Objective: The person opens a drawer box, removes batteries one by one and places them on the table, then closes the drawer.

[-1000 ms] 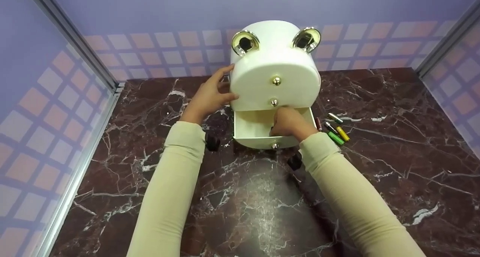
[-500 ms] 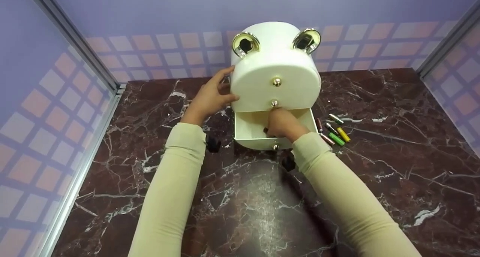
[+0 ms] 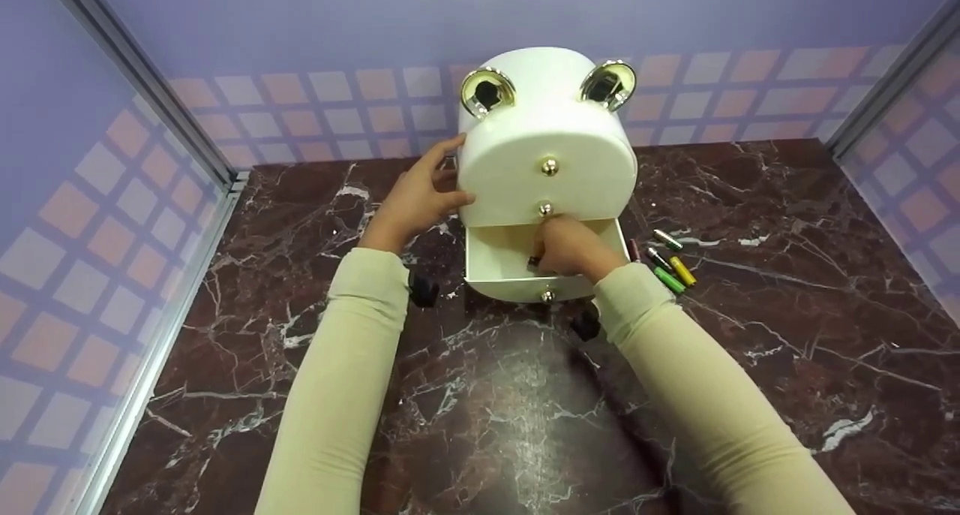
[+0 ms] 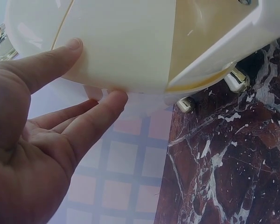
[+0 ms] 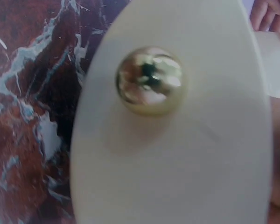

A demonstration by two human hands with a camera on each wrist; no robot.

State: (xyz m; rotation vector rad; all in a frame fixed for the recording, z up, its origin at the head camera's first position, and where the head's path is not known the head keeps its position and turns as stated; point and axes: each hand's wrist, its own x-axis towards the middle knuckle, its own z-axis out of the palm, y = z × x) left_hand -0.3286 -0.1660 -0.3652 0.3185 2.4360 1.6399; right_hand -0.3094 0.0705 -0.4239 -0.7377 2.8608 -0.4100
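Observation:
A white rounded drawer box (image 3: 517, 185) with gold knobs stands before the back wall, its bottom drawer (image 3: 487, 256) pulled out. My left hand (image 3: 420, 200) rests on the box's left side. In the left wrist view, its thumb (image 4: 67, 53) lies on the box front and its other fingers are at the side, fairly straight. Inside the drawer is my right hand (image 3: 566, 246), fingers curled. A small dark and silver end, apparently of a battery (image 3: 533, 261), shows at its fingertips; the rest is hidden. The right wrist view shows mainly the drawer front (image 5: 186, 154) and its knob (image 5: 149, 80).
Several small batteries lie right of the drawer, among them a green one (image 3: 669, 280) and a yellow one (image 3: 682, 270). Two gold-rimmed rings (image 3: 609, 85) project from the box top. The dark marbled table (image 3: 480, 417) meets tiled-pattern walls (image 3: 315, 117).
My right hand has shifted left inside the drawer, then slightly back right, the small dark end moving with it. A battery visible half a second ago is now behind my right sleeve. My left hand stays put.

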